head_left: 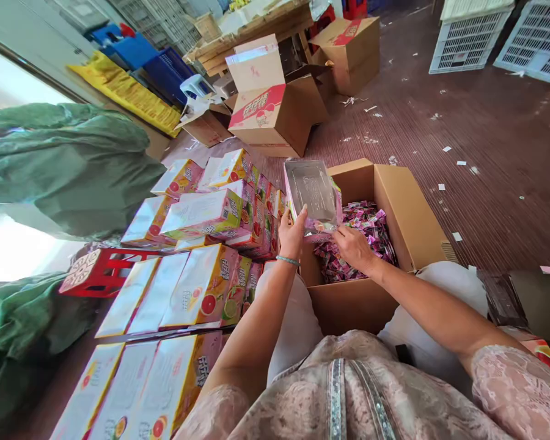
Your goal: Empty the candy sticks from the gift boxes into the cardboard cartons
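Brown ribbed floor (pixel 462 128) littered with paper scraps, cardboard cartons, white crates (pixel 467 33), both hands pinching open box (pixel 312 195)

Pink-purple wrapped sweets (pixel 357 235), brown carton (pixel 394 195), green sacks (pixel 68 159), red crate (pixel 103 272)
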Motion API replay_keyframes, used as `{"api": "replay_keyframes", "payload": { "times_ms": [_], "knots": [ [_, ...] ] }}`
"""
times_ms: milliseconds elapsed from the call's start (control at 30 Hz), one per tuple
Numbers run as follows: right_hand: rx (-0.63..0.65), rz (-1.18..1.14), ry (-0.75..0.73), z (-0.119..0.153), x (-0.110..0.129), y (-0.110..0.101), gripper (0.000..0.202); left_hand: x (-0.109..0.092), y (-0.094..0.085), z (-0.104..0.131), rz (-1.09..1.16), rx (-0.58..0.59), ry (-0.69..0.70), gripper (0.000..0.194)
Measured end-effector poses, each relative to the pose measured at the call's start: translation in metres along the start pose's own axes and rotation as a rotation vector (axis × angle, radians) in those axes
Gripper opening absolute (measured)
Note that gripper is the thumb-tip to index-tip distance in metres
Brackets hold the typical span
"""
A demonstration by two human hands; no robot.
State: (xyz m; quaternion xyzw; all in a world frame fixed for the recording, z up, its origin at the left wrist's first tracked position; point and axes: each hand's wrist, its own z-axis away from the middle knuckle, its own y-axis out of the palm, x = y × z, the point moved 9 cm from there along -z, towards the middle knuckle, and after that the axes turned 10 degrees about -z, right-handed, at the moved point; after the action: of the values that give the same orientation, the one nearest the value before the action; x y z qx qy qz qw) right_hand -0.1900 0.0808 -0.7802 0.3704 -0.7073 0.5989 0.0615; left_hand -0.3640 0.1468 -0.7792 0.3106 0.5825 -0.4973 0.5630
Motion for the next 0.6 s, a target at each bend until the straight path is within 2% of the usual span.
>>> {"api": "replay_keyframes", "payload": {
  "times_ms": [100, 167, 267, 367, 500, 600],
  "knots": [
    [-0.007, 0.041, -0.042, 0.004, -0.004, 0.002, 0.03, 0.002, -0.011, 0.0, 0.057, 0.014, -0.039, 0.048],
    [-0.054, -0.032, -0.016, 0.006, -0.014, 0.0, 0.026, 0.005, -0.023, -0.002, 0.077, -0.006, -0.05, 0.047],
    [-0.148, -0.27, 0.062, 0.007, -0.029, -0.003, 0.013, 0.011, -0.036, -0.003, 0.131, -0.014, -0.052, 0.052],
    [-0.162, -0.493, 0.063, 0.007, -0.029, 0.004, 0.038, 0.019, -0.034, 0.002, 0.209, 0.023, -0.048, 0.058],
    [-0.114, -0.596, 0.079, 0.007, -0.021, 0.013, 0.032, 0.037, -0.026, 0.009, 0.243, 0.079, -0.107, 0.065],
    [-0.164, -0.632, 0.064, 0.007, -0.021, 0.004, 0.038, 0.044, -0.032, 0.003, 0.245, 0.071, -0.103, 0.066]
  ]
}}
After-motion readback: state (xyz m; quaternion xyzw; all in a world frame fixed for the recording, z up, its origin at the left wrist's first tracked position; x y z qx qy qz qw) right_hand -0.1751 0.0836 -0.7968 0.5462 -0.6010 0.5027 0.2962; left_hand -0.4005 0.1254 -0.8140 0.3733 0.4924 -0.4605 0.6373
